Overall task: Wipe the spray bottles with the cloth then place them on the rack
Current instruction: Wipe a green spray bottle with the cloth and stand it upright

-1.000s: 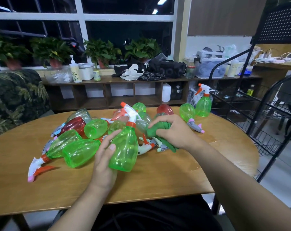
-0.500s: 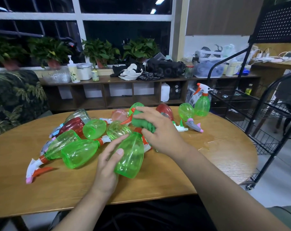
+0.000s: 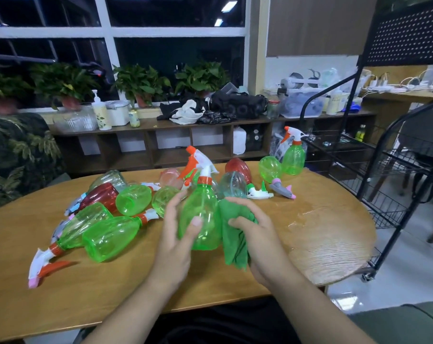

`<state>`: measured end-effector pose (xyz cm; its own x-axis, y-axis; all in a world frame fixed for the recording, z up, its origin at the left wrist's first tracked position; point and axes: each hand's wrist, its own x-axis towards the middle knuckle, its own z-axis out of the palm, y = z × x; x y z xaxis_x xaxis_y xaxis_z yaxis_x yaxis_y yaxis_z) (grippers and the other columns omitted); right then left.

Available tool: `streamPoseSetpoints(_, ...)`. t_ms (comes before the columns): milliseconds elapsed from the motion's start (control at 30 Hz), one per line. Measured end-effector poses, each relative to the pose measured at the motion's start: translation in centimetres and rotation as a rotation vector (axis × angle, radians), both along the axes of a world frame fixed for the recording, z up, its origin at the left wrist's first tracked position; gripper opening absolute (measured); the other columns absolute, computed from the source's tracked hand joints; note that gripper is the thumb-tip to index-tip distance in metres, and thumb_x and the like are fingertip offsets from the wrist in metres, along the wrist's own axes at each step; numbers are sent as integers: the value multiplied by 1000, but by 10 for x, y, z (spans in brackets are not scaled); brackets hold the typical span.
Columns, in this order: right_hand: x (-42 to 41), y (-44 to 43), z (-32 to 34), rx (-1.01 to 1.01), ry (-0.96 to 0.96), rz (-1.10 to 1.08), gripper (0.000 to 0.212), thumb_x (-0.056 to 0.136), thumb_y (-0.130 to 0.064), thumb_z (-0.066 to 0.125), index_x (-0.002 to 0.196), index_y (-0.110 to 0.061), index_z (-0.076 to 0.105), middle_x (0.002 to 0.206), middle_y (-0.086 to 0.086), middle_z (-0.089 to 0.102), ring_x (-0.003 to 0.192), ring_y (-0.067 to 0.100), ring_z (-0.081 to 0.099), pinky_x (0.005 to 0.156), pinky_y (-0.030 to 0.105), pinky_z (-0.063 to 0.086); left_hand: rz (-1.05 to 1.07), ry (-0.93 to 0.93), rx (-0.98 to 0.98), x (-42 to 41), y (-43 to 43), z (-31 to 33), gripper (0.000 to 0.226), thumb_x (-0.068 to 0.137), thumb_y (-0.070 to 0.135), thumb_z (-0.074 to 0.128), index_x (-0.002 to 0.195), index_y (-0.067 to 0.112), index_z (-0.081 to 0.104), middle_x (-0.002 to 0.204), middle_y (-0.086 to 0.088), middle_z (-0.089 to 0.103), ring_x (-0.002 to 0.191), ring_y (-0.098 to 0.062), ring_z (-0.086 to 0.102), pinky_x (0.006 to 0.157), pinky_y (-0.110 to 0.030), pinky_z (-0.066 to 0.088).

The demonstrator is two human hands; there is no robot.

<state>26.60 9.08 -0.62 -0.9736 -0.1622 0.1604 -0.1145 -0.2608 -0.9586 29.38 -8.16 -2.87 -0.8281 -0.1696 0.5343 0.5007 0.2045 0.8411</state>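
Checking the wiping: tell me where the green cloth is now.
Head view, just right of centre: the green cloth is gripped in the right hand, against the right side of the green spray bottle that the left hand holds upright.

Single head-worn view, angled forward-down, close above table (image 3: pixel 111 294), window (image 3: pixel 173 58) beyond.

Wipe-down in colour: the spray bottle (image 3: pixel 200 219) is translucent green with an orange collar and white trigger, the cloth (image 3: pixel 231 234) a deeper solid green. A dark red bottle (image 3: pixel 98 197) lies on the tan wood-grain table (image 3: pixel 111 281); the rack (image 3: pixel 409 33) is black, the armchair (image 3: pixel 17 150) leaf-patterned.
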Motion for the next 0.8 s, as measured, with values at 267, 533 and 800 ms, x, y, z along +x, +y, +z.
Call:
streamPoseSetpoints(267,-9,58,12,67,103,-115,54,82,-11,92,126,-35,72,120,-3,79,114,21,75,107,52,56,-138,-254,-431,-41,34,33,63,98,76,27,159,62,21,170,26,18,156,13,5,133,-41,10)
streamPoseSetpoints(533,-58,125,30,249,107,-372,55,78,-15,94,119,-46,74,102,-1,79,85,27,75,59,26,55,-275,-307,-447,-126,92,75,68,98,49,71,159,36,43,155,9,53,139,-8,51,119,-42,43)
streamPoseSetpoints(800,-144,185,42,415,128,-554,50,80,-13,92,115,-45,75,102,6,76,77,27,73,59,29,52,-348,-305,-513,-233,159,91,72,89,36,86,150,21,50,143,6,57,123,-11,62,96,-19,52)
